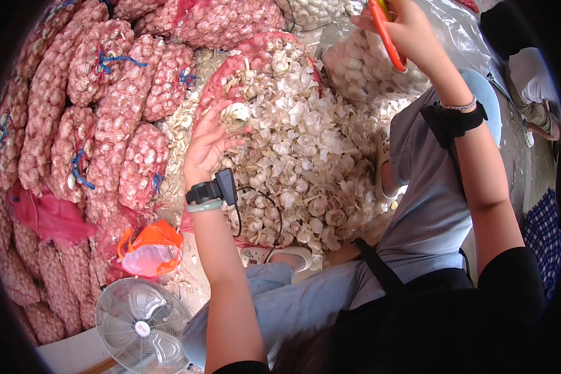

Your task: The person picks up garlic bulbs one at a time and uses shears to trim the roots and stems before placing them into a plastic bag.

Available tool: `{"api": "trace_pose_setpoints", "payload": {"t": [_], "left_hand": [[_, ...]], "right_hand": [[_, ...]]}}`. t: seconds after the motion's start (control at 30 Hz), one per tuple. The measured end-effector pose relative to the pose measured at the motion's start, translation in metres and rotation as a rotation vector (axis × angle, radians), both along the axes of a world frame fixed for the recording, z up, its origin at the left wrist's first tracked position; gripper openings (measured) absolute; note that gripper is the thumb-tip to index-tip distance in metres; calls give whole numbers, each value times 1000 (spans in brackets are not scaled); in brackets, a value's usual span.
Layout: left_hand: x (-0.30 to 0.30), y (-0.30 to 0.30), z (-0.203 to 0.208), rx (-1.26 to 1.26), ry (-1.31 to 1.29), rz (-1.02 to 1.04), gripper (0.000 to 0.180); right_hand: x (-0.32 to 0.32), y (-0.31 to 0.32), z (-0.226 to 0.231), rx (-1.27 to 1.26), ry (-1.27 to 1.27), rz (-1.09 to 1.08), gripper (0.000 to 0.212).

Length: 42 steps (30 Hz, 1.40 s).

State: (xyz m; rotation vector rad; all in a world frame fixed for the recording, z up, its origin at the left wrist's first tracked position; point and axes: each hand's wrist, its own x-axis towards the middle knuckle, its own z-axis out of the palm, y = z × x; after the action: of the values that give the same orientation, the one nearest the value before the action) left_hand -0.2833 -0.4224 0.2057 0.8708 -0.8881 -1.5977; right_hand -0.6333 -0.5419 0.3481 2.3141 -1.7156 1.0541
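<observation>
My left hand (pixel 210 142) holds a pale garlic bulb (pixel 236 115) by the fingers, some of which are spread around it. The bulb is above the left side of a big heap of garlic bulbs and papery skins (pixel 293 149). Up at the top right, my right hand (pixel 410 32) is closed around the handles of orange-handled shears (pixel 386 36). A bit of yellow shows between the handles, and the blades are hidden or out of view. Below that hand stands a clear bag filled with garlic bulbs (pixel 358 70).
Red net sacks of garlic (pixel 115 100) are stacked along the left, several tied with blue string. An orange bag (pixel 150 248) and a round fan (pixel 142 327) stand at the lower left. My bent knees flank the heap. Another person's leg (pixel 539 115) shows at far right.
</observation>
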Motion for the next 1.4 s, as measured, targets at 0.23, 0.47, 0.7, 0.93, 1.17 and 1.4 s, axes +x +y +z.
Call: {"api": "trace_pose_setpoints", "payload": {"t": [0.23, 0.47, 0.7, 0.93, 1.17, 1.4], "left_hand": [[-69, -21, 31, -69, 226, -118, 46], [-98, -24, 21, -38, 287, -20, 37], [-105, -24, 18, 64, 216, 14, 39], [-113, -21, 21, 45, -120, 52, 43], [-112, -26, -1, 52, 64, 170, 42], [-98, -37, -2, 91, 355, 396, 44]], "right_hand": [[40, 6, -74, 794, -452, 729, 28], [58, 16, -99, 1074, -633, 732, 26], [61, 15, -112, 1135, -902, 801, 25], [56, 14, -105, 956, -804, 750, 25], [57, 8, -107, 747, -629, 625, 32], [46, 10, -137, 396, 23, 547, 82]]}}
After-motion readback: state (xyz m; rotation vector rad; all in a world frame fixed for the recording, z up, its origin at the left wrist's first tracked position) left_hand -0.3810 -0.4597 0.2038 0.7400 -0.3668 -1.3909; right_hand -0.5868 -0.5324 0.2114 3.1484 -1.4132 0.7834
